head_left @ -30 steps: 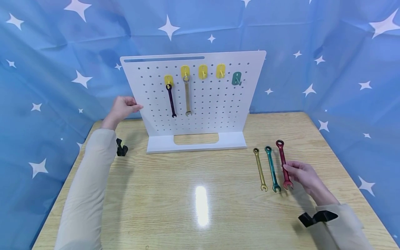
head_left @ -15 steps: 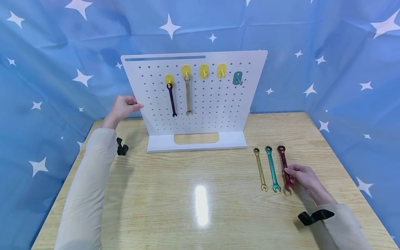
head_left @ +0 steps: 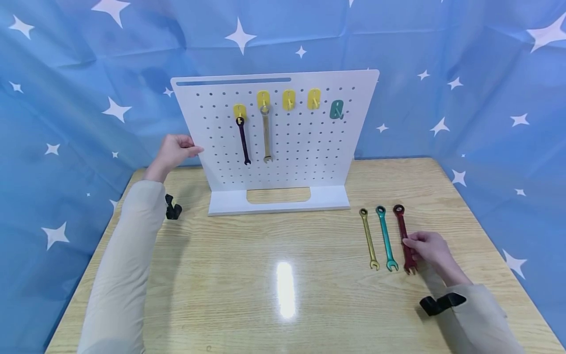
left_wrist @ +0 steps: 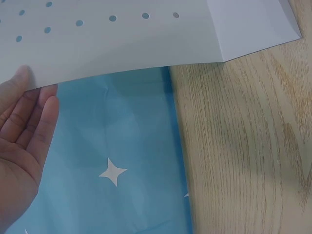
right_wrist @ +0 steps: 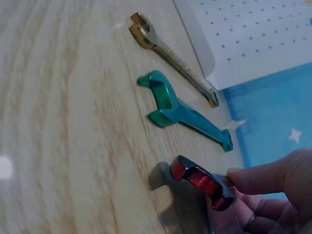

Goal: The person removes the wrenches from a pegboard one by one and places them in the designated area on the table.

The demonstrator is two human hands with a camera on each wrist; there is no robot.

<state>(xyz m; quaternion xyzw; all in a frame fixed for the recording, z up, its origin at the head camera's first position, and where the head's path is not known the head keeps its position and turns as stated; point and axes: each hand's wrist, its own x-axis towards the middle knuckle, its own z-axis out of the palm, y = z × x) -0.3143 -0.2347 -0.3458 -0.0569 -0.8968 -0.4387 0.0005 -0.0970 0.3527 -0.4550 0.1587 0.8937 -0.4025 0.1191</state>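
My left hand (head_left: 173,153) pinches the left edge of a white pegboard (head_left: 305,147), thumb in front and fingers behind in the left wrist view. At the right, my right hand (head_left: 430,248) holds a red combination wrench (head_left: 401,226) by its shaft. Its open-ended jaw faces the right wrist camera, with a shadow on the tabletop beside it. Left of it lie a teal wrench (head_left: 386,238) and a gold wrench (head_left: 369,238), roughly parallel. A dark purple wrench (head_left: 243,142) and a dull gold wrench (head_left: 266,135) hang from yellow hooks on the board.
Two more yellow hooks (head_left: 289,100) and a green hook (head_left: 336,109) sit on the board with nothing hanging from them. The board's base stands on a wooden table (head_left: 230,275). A blue star-patterned cloth (head_left: 420,44) surrounds the table's back and sides.
The red wrench, in my right hand, has shifted slightly toward me, its ring end now nearly level with the teal wrench's. My left hand has stayed on the board's edge.
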